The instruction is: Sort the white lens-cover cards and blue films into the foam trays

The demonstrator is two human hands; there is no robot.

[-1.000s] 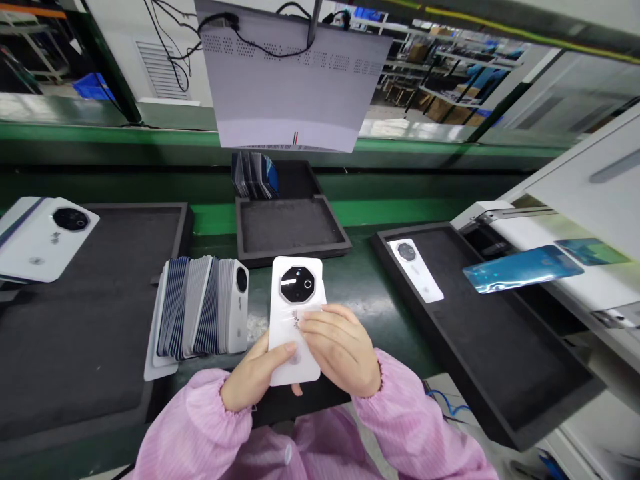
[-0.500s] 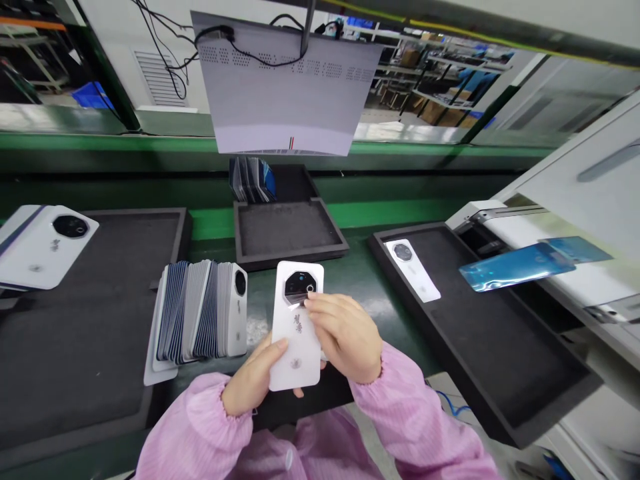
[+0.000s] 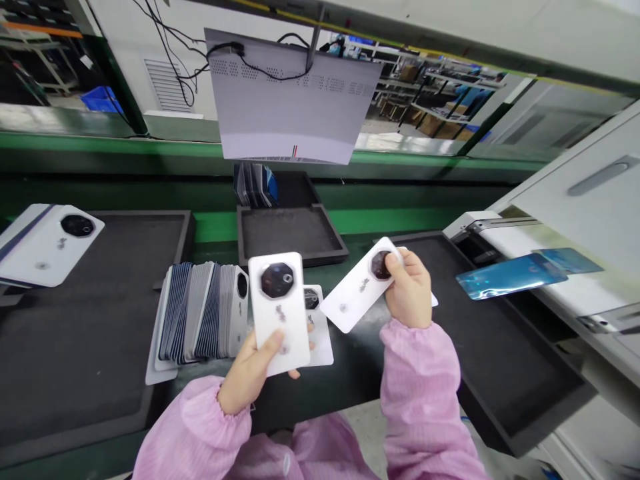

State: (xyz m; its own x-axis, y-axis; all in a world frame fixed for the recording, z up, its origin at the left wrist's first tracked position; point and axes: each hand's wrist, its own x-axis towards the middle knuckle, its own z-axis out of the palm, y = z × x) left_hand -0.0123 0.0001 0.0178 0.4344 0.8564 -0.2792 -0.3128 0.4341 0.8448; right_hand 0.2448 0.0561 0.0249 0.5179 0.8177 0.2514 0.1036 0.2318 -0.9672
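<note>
My left hand (image 3: 260,363) grips a white phone back cover (image 3: 275,307) by its lower end, dark octagonal camera window at the top. Partly behind it is a second white cover (image 3: 320,343); whether my left fingers also hold that one I cannot tell. Off to the right, my right hand (image 3: 410,287) pinches another white phone back cover (image 3: 361,290) at its camera end, tilted with its lower end toward my left hand. Left of my left hand stands a leaning row of phone back covers (image 3: 203,310), white and dark blue edges showing.
At the left is a dark foam tray (image 3: 75,353), white covers (image 3: 50,247) at its far corner. A smaller black tray (image 3: 293,233) with upright covers (image 3: 255,185) lies under the monitor (image 3: 295,100). Blue film-like panels (image 3: 515,277) lie by the right tray (image 3: 520,373).
My right hand has left the camera window of the left-hand cover and moved right, now holding a separate cover. The left-hand cover has shifted left and up, showing another behind it.
</note>
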